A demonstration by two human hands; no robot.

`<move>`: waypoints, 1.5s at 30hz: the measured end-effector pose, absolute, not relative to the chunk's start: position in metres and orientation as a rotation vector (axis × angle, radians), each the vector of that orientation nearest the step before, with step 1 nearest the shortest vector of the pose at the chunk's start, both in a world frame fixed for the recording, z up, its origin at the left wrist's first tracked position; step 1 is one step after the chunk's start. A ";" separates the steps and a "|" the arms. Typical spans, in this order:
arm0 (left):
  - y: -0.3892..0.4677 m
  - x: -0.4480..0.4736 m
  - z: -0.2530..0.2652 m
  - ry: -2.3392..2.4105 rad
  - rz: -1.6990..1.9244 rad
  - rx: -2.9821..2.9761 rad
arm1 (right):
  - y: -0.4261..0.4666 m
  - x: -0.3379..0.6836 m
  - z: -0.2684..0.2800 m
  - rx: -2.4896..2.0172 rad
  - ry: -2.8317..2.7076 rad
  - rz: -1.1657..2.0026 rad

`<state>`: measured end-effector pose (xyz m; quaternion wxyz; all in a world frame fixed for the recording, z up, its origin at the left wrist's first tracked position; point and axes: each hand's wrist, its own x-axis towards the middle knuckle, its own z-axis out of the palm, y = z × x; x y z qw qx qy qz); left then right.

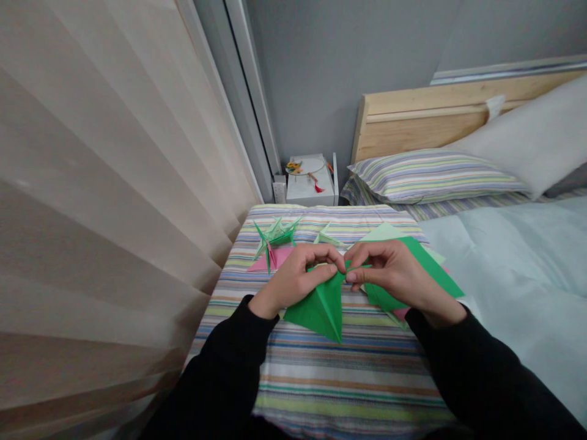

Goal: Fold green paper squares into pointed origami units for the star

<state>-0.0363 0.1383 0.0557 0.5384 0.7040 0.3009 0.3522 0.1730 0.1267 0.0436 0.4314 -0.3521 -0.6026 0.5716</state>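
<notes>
Black long sleeves point(224, 366) lay nearest, reaching over a multicoloured striped cloth point(348, 382) to two bare hands. Between them, mostly toward the near side, was a bright-green folded paper piece point(325, 310), its long axis running from a narrow far tip to a pointed near corner. Its broad part lay beneath the left hand point(300, 278), the nearer one, whose thumb and fingers pinched it; just to the right, the right hand point(389, 269) had thumb and forefinger closed narrowly at the tip. Flat green paper sheets point(433, 266) lay beneath the right hand; spiky green folded-paper figures point(285, 236) stood far left. No brand, label or writing was readable.
</notes>
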 end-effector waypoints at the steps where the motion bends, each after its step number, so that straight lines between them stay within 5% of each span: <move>1: 0.138 -0.037 0.056 0.705 0.825 1.679 | 0.127 0.173 0.042 -0.893 -1.521 1.386; 8: 0.140 -0.034 0.056 0.846 0.771 1.844 | 0.132 0.173 0.031 -1.029 -1.620 1.151; 15: 0.142 -0.033 0.051 0.892 0.830 1.762 | 0.132 0.171 0.037 -1.033 -1.431 1.329; 28: 0.141 -0.031 0.050 0.922 0.880 1.516 | 0.128 0.172 0.040 -1.057 -1.559 1.200; 35: 0.140 -0.034 0.056 0.835 0.727 1.501 | 0.124 0.172 0.045 -0.985 -1.506 1.461; 45: 0.139 -0.035 0.056 0.817 0.782 1.849 | 0.132 0.178 0.030 -1.055 -1.634 1.129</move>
